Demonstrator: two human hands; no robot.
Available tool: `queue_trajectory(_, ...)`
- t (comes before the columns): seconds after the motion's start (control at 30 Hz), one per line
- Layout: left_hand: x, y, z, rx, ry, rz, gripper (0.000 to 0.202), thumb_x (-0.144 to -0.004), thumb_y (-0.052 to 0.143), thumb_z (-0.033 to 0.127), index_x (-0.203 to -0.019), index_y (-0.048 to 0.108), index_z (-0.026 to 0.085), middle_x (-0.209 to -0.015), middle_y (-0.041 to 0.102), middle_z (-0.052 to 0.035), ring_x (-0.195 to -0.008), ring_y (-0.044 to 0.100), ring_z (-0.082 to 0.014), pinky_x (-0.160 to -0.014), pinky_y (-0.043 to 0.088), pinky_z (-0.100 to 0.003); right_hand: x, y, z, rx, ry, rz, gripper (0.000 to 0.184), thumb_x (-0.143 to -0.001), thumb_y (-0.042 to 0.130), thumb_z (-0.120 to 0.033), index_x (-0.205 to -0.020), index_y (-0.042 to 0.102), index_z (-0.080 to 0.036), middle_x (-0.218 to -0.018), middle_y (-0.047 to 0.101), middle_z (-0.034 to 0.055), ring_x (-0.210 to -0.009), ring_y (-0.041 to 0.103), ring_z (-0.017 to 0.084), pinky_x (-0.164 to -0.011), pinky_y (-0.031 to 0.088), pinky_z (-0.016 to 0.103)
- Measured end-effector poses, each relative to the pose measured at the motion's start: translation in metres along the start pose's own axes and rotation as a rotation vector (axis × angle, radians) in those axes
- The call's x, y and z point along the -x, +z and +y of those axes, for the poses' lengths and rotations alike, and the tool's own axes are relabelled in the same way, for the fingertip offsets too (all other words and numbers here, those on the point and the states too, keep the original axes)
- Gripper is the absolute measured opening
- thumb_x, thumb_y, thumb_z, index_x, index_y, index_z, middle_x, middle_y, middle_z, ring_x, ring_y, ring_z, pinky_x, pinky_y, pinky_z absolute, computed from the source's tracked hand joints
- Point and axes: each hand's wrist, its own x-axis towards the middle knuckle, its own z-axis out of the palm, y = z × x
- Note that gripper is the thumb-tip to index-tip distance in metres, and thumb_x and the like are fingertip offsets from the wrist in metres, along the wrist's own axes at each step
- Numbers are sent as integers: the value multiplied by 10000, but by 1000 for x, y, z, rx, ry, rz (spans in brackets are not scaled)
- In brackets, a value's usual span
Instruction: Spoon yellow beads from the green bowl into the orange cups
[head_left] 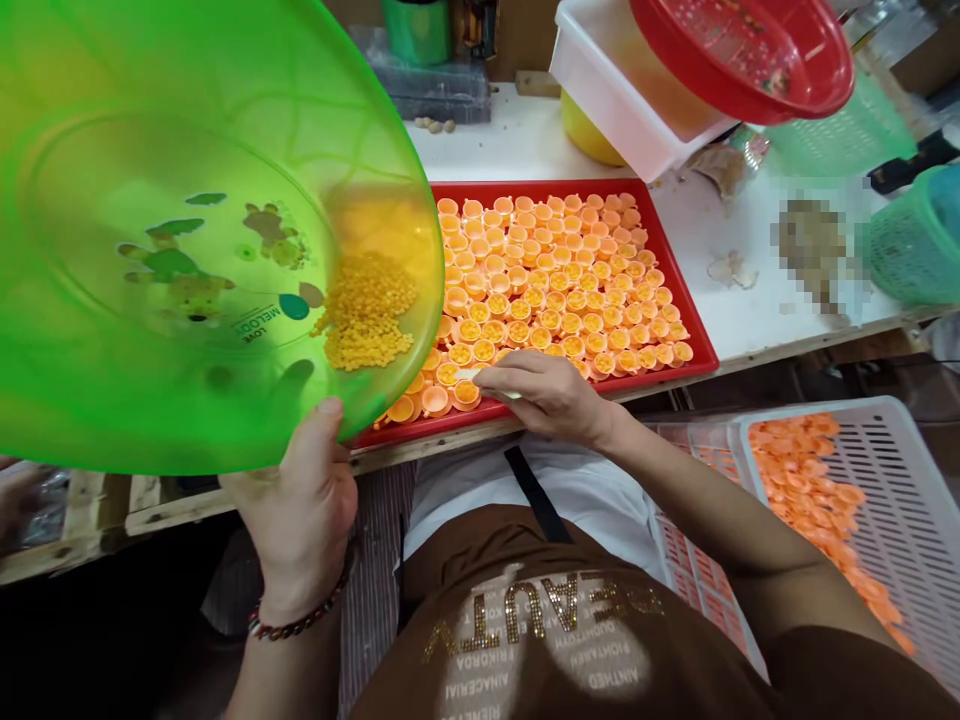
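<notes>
My left hand (304, 505) grips the rim of a big translucent green basin (150, 130), tilted up close to the camera. A heap of small yellow pellets (367, 312) lies inside it near the lower rim. My right hand (547, 392) rests closed over the front row of a red tray (679, 290) packed with several small orange cups (559, 275), many with yellow filling. Its fingers pinch a thin whitish tool (476, 374) whose tip lies on the cups.
A white slotted crate (892, 500) with loose orange caps (814, 485) stands at lower right. On the white table behind are a white tub (600, 85) under a red bowl (742, 55), green mesh baskets (911, 240) and a blurred patch (814, 250).
</notes>
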Motion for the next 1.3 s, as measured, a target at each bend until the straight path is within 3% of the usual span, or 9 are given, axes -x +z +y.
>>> queue_trajectory(0.1, 5, 7, 4, 8, 20, -33, 241, -801, 836, 249, -1009, 732, 311, -1366, 682, 40, -1418, 548, -258, -1249, 442, -539, -18, -1, -2, 38, 4, 191, 153, -1035, 575, -196, -1085, 716, -163, -955, 763, 73, -844, 705, 140, -778, 578, 279)
queue_trajectory(0.23, 13, 18, 6, 18, -22, -99, 270, -795, 850, 272, -1031, 727, 315, -1410, 658, 28, -1457, 507, -258, -1256, 430, -521, -46, 13, 3, 42, 260, 252, 188, -1012, 575, -262, -927, 720, -180, -896, 759, 58, -832, 703, 159, -790, 572, 297)
queue_trajectory(0.37, 17, 26, 6, 111, -103, -124, 328, -755, 881, 258, -1047, 732, 264, -1385, 678, -28, -1460, 501, -301, -1251, 419, -543, -57, 26, 9, -318, 606, 255, 266, -978, 612, -408, -856, 689, -184, -737, 695, 17, -640, 654, 125, -582, 551, 237)
queue_trajectory(0.5, 13, 20, 4, 92, -83, -90, 289, -757, 875, 219, -1006, 734, 257, -1426, 654, -24, -1469, 492, -291, -1258, 419, -518, -50, 15, 8, -634, 814, 335, 355, -871, 739, -527, -897, 677, -179, -701, 681, 0, -540, 600, 97, -485, 530, 218)
queue_trajectory(0.63, 5, 4, 2, 66, -27, -27, 242, -781, 858, 207, -978, 740, 283, -1418, 659, 21, -1455, 507, -267, -1276, 410, -500, -27, -2, 3, -569, 769, 258, 315, -914, 710, -504, -877, 696, -191, -726, 686, 8, -557, 598, 98, -501, 524, 231)
queue_trajectory(0.8, 1, -7, 1, 76, -29, -24, 265, -817, 830, 222, -1046, 738, 319, -1412, 659, 49, -1449, 512, -262, -1248, 450, -531, -1, -2, -2, -193, 264, 3, 168, -984, 609, -288, -958, 760, -218, -908, 754, 52, -824, 701, 159, -762, 581, 316)
queue_trajectory(0.9, 4, -5, 2, 76, -25, -11, 307, -773, 861, 220, -1049, 747, 291, -1409, 665, 21, -1428, 532, -287, -1248, 439, -546, -10, -1, -3, -95, 148, 23, 192, -1018, 570, -274, -1068, 753, -241, -958, 751, 58, -870, 700, 169, -805, 581, 332)
queue_trajectory(1.17, 12, 6, 12, 141, -182, -107, 354, -785, 863, 317, -1118, 744, 296, -1396, 676, -37, -1431, 530, -319, -1160, 525, -512, -85, 1, 29, 101, 285, 198, 154, -967, 581, -168, -933, 729, -196, -901, 710, 53, -892, 661, 182, -888, 547, 349)
queue_trajectory(1.3, 11, 9, 6, 106, -140, -70, 341, -797, 845, 310, -1116, 741, 249, -1385, 679, -59, -1418, 543, -305, -1219, 443, -513, -88, 19, 36, -230, 596, 228, 153, -949, 636, -247, -812, 674, -189, -723, 672, 16, -681, 634, 129, -677, 569, 269)
